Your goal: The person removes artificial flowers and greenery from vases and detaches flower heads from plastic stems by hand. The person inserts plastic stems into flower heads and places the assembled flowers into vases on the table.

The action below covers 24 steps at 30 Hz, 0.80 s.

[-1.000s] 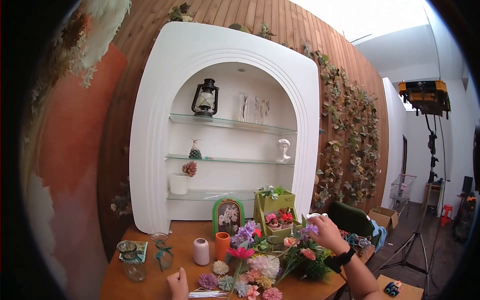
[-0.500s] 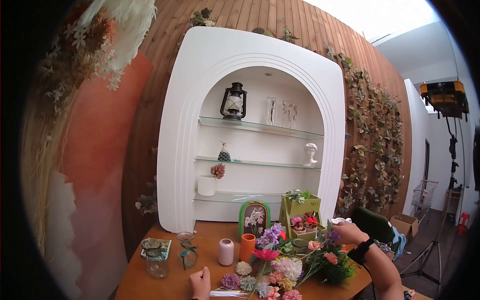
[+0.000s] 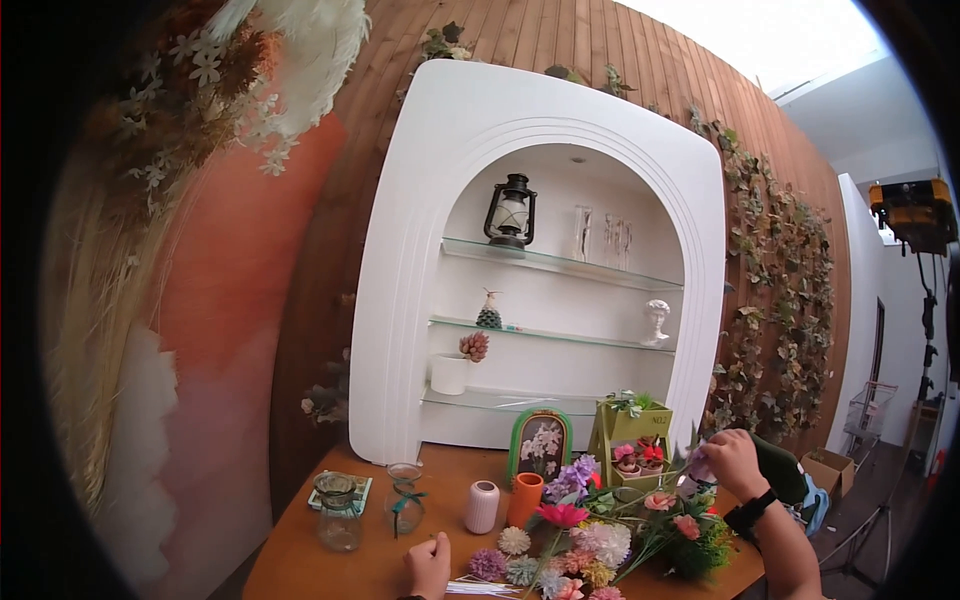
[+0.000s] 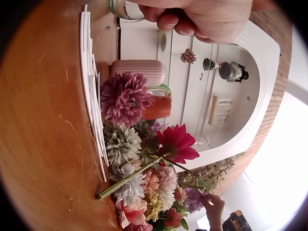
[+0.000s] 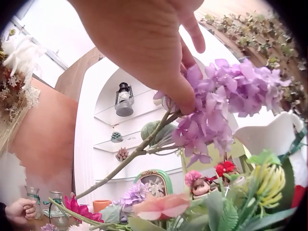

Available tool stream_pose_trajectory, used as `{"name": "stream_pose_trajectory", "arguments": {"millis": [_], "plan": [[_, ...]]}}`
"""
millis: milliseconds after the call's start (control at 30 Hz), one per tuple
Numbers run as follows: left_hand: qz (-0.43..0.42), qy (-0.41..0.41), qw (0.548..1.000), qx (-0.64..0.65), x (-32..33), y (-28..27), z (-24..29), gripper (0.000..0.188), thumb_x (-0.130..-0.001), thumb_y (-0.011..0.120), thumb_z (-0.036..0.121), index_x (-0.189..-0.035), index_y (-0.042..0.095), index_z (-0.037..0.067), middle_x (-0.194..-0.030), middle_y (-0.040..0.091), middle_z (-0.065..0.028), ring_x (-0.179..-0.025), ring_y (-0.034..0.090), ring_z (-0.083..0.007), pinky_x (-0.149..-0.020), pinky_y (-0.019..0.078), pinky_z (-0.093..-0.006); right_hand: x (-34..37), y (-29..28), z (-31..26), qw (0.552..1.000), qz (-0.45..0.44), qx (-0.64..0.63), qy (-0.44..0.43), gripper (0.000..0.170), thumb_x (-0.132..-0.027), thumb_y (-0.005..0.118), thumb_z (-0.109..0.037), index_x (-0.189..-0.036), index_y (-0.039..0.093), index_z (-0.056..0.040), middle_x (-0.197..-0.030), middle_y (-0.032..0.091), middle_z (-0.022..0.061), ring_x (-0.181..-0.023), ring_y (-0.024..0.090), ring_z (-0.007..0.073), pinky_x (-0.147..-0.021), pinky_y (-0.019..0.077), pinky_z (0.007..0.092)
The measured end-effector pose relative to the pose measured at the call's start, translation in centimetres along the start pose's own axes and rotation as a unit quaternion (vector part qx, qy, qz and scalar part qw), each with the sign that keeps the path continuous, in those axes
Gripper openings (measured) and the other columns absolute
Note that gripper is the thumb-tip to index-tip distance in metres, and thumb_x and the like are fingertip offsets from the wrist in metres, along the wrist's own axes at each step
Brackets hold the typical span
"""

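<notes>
My right hand (image 3: 735, 462) pinches a purple artificial hydrangea (image 5: 211, 115) between thumb and fingers, just below its bloom. Its brown forked stem (image 5: 113, 178) slants down and left in the right wrist view. Underneath are other artificial flowers: a magenta daisy-like flower (image 4: 178, 144), a peach rose (image 5: 161, 207) and several pompom blooms (image 3: 602, 543). My left hand (image 3: 428, 567) holds nothing; its fingers are loosely curled and its thumb is up. Close beside it lie thin white sticks (image 4: 91, 91).
Two glass vases (image 3: 340, 520) stand at the table's left, with a pink ribbed vase (image 3: 482, 507) and an orange vase (image 3: 525, 498) nearer the middle. Behind the flowers are a green-framed picture (image 3: 541, 450) and a green plant stand (image 3: 610, 425). A white vessel (image 5: 269, 137) stands at the right.
The head view has turned left, so the scene sits further right. The right hand still holds the hydrangea, now turned so its bloom hangs below the fingers. The left hand stays near the sticks.
</notes>
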<state>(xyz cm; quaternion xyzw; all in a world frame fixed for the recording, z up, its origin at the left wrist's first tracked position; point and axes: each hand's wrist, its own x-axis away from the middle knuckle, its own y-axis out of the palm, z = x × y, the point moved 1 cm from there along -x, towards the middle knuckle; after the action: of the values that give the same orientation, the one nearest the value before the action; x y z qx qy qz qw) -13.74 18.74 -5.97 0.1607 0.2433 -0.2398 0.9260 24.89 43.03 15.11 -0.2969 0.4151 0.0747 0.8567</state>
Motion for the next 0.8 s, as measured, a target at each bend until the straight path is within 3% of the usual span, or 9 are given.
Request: {"name": "stream_pose_trajectory", "arguments": {"millis": [167, 233, 300, 367, 500, 567, 600, 733, 800], "plan": [[-0.038, 0.048, 0.998, -0.032, 0.3, 0.2, 0.8, 0.044, -0.1, 0.056, 0.024, -0.063, 0.044, 0.003, -0.059, 0.037, 0.0025, -0.057, 0.033, -0.0078, -0.05, 0.0281, -0.031, -2.4, -3.6, -2.7, 0.992, 0.128, -0.011, -0.006, 0.015, -0.07, 0.066, -0.008, -0.084, 0.071, -0.0112, -0.086, 0.066, 0.0028, -0.086, 0.063, 0.0228, -0.082, 0.0478, 0.0384], [-0.153, -0.065, 0.981, 0.098, 1.0, 0.7, 2.6, 0.041, -0.1, 0.056, 0.026, -0.065, 0.051, 0.005, -0.06, 0.046, 0.0032, -0.057, 0.039, -0.0061, -0.05, 0.0316, -0.0271, -2.9, -5.3, -5.1, 0.981, 0.175, -0.085, -0.018, 0.021, -0.068, 0.067, -0.005, -0.086, 0.072, -0.0119, -0.087, 0.066, 0.0036, -0.088, 0.064, 0.0236, -0.079, 0.0493, 0.0389], [-0.218, -0.068, 0.966, 0.122, 1.4, 1.0, 2.2, 0.035, -0.1, 0.056, 0.029, -0.074, 0.061, 0.006, -0.064, 0.053, 0.0031, -0.057, 0.045, -0.0043, -0.051, 0.0351, -0.0226, -2.9, -6.1, -7.5, 0.972, 0.174, -0.146, -0.067, 0.026, -0.067, 0.068, -0.005, -0.091, 0.073, -0.0128, -0.09, 0.067, 0.0031, -0.088, 0.065, 0.0233, -0.076, 0.0501, 0.038], [-0.353, -0.157, 0.901, 0.197, 2.5, 1.7, 3.7, 0.03, -0.101, 0.054, 0.031, -0.093, 0.066, 0.005, -0.064, 0.055, 0.003, -0.057, 0.048, -0.0041, -0.05, 0.0355, -0.0198, -2.8, -6.7, -10.7, 0.956, 0.14, -0.232, -0.109, 0.028, -0.069, 0.068, -0.007, -0.095, 0.073, -0.0133, -0.091, 0.067, 0.0028, -0.089, 0.065, 0.0224, -0.075, 0.0503, 0.0364], [-0.478, -0.158, 0.842, 0.193, 3.3, 1.9, 2.1, 0.035, -0.102, 0.052, 0.034, -0.118, 0.062, 0.004, -0.072, 0.059, 0.0008, -0.057, 0.052, -0.0049, -0.049, 0.0362, -0.0181, -3.1, -6.1, -16.9, 0.939, 0.15, -0.246, -0.189, 0.028, -0.072, 0.07, -0.011, -0.1, 0.075, -0.016, -0.09, 0.066, 0.0007, -0.087, 0.066, 0.0185, -0.071, 0.0514, 0.0347], [-0.558, -0.223, 0.77, 0.215, 3.5, 1.9, 1.8, 0.041, -0.102, 0.052, 0.035, -0.129, 0.055, 0.005, -0.082, 0.062, -0.0019, -0.058, 0.055, -0.0083, -0.047, 0.0362, -0.0184, -4.1, -6.9, -19.3, 0.939, 0.128, -0.211, -0.238, 0.033, -0.074, 0.067, -0.011, -0.107, 0.072, -0.0142, -0.095, 0.062, -0.0001, -0.092, 0.064, 0.0163, -0.075, 0.0512, 0.0317], [-0.555, -0.222, 0.773, 0.211, 3.4, 1.8, 2.0, 0.041, -0.102, 0.052, 0.035, -0.129, 0.055, 0.005, -0.082, 0.062, -0.0019, -0.058, 0.055, -0.0083, -0.047, 0.0362, -0.0184, -4.5, -6.5, -20.1, 0.938, 0.131, -0.208, -0.244, 0.033, -0.074, 0.066, -0.011, -0.107, 0.072, -0.013, -0.095, 0.061, 0.0002, -0.092, 0.063, 0.0164, -0.075, 0.0511, 0.0317], [-0.576, -0.25, 0.704, 0.332, 3.6, 1.3, 2.1, 0.051, -0.097, 0.059, 0.037, -0.139, 0.05, 0.008, -0.118, 0.066, -0.0122, -0.059, 0.054, -0.0109, -0.052, 0.0418, -0.0201, -6.4, -5.2, -22.1, 0.934, 0.136, -0.216, -0.25, 0.036, -0.073, 0.065, -0.011, -0.108, 0.071, -0.0098, -0.095, 0.06, 0.0013, -0.092, 0.062, 0.0181, -0.076, 0.0513, 0.0321], [-0.583, -0.225, 0.706, 0.332, 3.4, 1.3, 2.4, 0.049, -0.097, 0.061, 0.035, -0.136, 0.052, 0.007, -0.115, 0.067, -0.0115, -0.06, 0.054, -0.0102, -0.052, 0.0418, -0.0199, -7.2, -4.6, -22.6, 0.931, 0.149, -0.228, -0.244, 0.037, -0.072, 0.065, -0.011, -0.108, 0.071, -0.01, -0.095, 0.06, 0.002, -0.092, 0.062, 0.019, -0.075, 0.0515, 0.0318]]}}
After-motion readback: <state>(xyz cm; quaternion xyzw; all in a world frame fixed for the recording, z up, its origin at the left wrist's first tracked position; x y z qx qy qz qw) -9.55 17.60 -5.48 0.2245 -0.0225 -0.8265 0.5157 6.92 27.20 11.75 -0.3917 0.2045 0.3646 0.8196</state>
